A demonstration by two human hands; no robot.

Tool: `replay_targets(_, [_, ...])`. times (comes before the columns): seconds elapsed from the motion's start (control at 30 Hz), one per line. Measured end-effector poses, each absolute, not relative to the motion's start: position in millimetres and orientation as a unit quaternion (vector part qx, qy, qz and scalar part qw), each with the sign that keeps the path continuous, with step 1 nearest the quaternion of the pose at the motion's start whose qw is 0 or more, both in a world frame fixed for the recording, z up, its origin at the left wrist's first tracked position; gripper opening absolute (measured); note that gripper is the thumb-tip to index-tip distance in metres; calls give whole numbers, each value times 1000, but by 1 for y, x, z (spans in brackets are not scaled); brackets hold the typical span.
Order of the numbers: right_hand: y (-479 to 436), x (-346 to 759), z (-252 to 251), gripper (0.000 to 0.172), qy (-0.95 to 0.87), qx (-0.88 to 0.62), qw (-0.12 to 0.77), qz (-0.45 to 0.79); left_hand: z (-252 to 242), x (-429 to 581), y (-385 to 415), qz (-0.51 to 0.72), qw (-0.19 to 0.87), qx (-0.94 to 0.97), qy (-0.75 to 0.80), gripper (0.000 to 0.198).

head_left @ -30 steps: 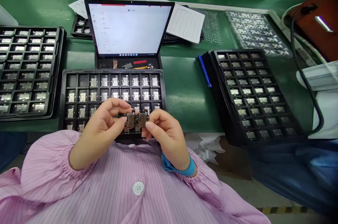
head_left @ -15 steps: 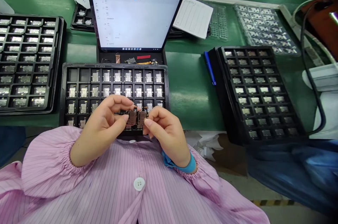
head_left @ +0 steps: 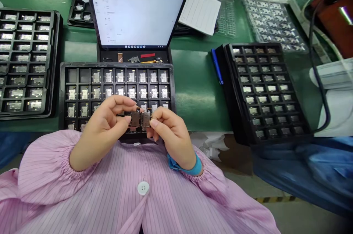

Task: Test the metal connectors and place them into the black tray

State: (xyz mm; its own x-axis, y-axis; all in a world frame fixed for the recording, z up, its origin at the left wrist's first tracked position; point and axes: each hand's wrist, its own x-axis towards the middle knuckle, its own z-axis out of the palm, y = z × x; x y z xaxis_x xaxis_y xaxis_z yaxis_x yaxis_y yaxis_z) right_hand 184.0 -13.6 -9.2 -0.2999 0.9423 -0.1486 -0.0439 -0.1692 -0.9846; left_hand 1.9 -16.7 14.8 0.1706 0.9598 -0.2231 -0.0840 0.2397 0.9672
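Two small circuit boards with metal card-slot covers are held side by side over the near part of a black compartment tray [head_left: 63, 90]. My left hand [head_left: 110, 120] pinches the left circuit board [head_left: 135, 119] between thumb and fingers. The right circuit board [head_left: 146, 119] is gripped at its right edge by my right hand [head_left: 171, 135], which has a blue band at the wrist. Rows of similar boards fill most tray pockets; two pockets at the far left corner hold none. My hands hide part of the near rows.
Behind the tray stands a laptop [head_left: 135, 13] with its screen lit, loose small parts lying before it. Filled black trays rest at left [head_left: 56, 61] and right [head_left: 230, 90]. A blue pen [head_left: 217, 67], a paper sheet [head_left: 200, 11] and a clear blister tray [head_left: 273, 24] lie farther back.
The view has shifted slightly, so everything sits a little higher and further left. Both boards stay in my hands, their covers now tilted to look brighter.
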Motion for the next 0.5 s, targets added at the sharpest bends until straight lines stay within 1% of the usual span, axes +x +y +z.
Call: replay_targets(0.5, [-12,181,-5,18,-526,-445,397,607,15,0,-18,419,628,437,489,23])
